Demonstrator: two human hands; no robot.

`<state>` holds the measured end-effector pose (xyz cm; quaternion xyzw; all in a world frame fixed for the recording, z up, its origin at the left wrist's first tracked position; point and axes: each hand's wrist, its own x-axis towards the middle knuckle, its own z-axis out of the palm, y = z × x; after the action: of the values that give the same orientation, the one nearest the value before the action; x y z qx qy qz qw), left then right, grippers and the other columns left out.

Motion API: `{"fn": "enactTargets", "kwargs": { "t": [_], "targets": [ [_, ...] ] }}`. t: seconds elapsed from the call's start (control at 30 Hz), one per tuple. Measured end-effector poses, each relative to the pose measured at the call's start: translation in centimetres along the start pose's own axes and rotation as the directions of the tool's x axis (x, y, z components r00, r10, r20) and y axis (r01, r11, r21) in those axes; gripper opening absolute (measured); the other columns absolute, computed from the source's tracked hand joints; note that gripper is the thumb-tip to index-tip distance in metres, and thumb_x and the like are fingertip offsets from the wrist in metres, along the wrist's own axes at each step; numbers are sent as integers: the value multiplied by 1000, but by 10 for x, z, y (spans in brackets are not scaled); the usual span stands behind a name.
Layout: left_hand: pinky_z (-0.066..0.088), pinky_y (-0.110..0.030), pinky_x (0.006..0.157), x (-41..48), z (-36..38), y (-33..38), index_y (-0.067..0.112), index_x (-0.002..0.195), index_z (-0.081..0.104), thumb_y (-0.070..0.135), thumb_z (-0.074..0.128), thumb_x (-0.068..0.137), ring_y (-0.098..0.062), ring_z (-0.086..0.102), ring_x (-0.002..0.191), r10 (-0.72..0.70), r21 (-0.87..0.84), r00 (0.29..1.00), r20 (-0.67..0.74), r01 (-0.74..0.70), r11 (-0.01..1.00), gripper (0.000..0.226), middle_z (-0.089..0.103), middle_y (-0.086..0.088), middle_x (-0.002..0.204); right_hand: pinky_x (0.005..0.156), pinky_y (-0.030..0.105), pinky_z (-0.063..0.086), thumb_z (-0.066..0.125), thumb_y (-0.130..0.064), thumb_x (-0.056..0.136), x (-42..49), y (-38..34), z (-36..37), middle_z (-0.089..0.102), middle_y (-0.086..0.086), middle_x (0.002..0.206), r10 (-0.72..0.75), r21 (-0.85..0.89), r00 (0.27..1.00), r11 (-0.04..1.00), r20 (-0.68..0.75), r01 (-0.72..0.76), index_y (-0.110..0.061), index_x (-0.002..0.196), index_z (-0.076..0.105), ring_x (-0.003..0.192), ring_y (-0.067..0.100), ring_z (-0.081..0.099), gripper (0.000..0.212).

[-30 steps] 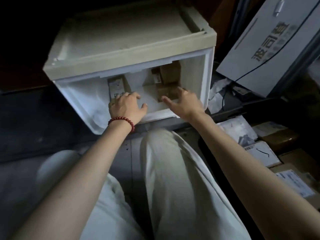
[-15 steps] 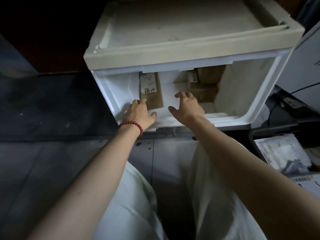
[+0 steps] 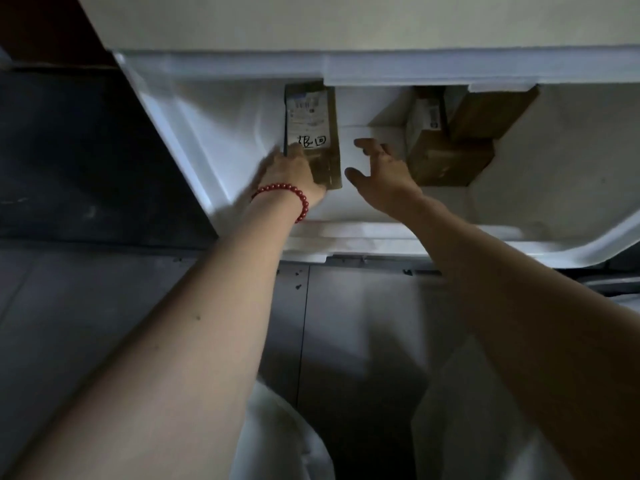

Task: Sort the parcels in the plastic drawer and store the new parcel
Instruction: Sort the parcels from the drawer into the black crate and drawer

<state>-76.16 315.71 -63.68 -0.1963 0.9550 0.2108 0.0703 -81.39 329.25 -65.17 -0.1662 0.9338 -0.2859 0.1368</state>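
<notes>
The white plastic drawer [image 3: 194, 150] stands pulled out in front of me on the dark floor. Inside it, left of centre, lies a flat brown parcel [image 3: 317, 133] with a white label and black handwriting. My left hand [image 3: 294, 171], with a red bead bracelet at the wrist, grips this parcel at its near left edge. A white box [image 3: 372, 143] lies in the middle. My right hand [image 3: 381, 171] hovers over it with fingers spread and holds nothing. To the right sit two brown cardboard parcels [image 3: 450, 161], one stacked behind the other.
The drawer unit's pale top [image 3: 346, 22] overhangs the back of the drawer. Grey floor tiles [image 3: 104, 289] lie on my left. My light trousers [image 3: 284, 438] fill the bottom of the view between my arms.
My head has moved closer to the drawer. My left hand has slid forward onto the flat brown parcel and taken hold of it. My right hand has reached deeper over the white box.
</notes>
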Motion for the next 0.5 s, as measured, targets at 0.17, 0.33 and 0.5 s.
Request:
{"fn": "enactTargets", "kwargs": {
  "t": [0.17,0.33,0.5],
  "targets": [
    [43,-36,104,31,17,2,12,147,24,37,60,90,-29,45,127,-53,-93,998,-47,48,995,71,43,-11,141,106,40,39,44,-30,101,17,8,18,38,12,145,36,87,999,996,-3,-35,-21,148,30,127,33,46,50],
    [44,-42,103,52,31,3,13,143,31,43,62,86,-29,43,127,-141,-140,983,-118,124,982,72,44,-10,138,105,36,36,37,-36,103,28,10,29,38,9,149,9,149,1000,989,10,-11,-20,150,27,131,27,43,50],
    [38,-38,109,59,33,8,6,140,37,38,56,92,-26,41,131,-196,-274,969,-152,149,950,61,43,-12,142,103,30,39,34,-32,104,38,11,29,47,7,144,76,321,997,944,-5,-71,-18,148,30,129,25,47,46]
  ]
}}
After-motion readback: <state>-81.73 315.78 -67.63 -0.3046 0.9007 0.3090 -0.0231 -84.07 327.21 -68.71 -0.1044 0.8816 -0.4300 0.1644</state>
